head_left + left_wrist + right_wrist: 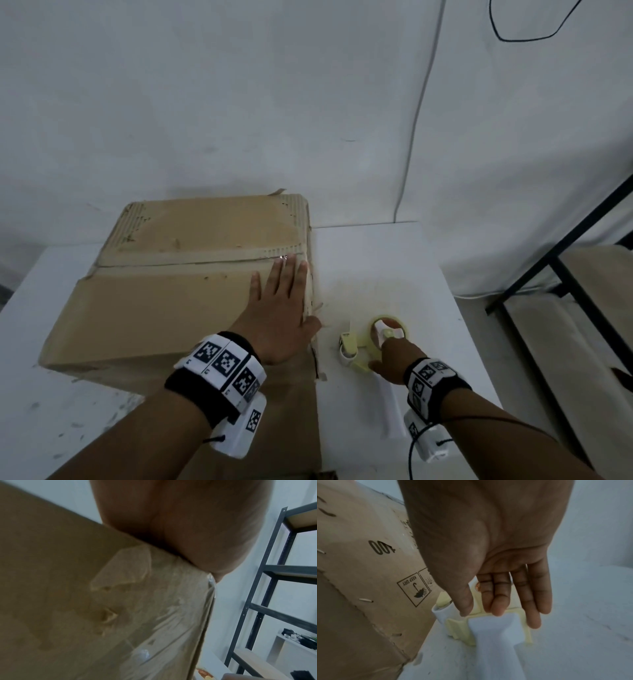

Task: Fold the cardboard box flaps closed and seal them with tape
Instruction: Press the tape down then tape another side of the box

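A brown cardboard box (171,298) lies on the white table (394,267), its top flaps folded shut with a strip of tape along the seam (191,260). My left hand (279,301) lies flat on the box top near its right edge, fingers straight. In the left wrist view only the palm (188,527) and the box side (68,588) show. A white and pale yellow tape dispenser (373,342) lies on the table right of the box. My right hand (394,363) hovers over it with straight fingers (498,601) just above the dispenser (494,628), gripping nothing.
A dark metal shelving rack (582,274) stands to the right of the table, also seen as the rack (274,574). A white cable (414,137) hangs down the wall behind. The box side carries a KEEP DRY mark (414,588).
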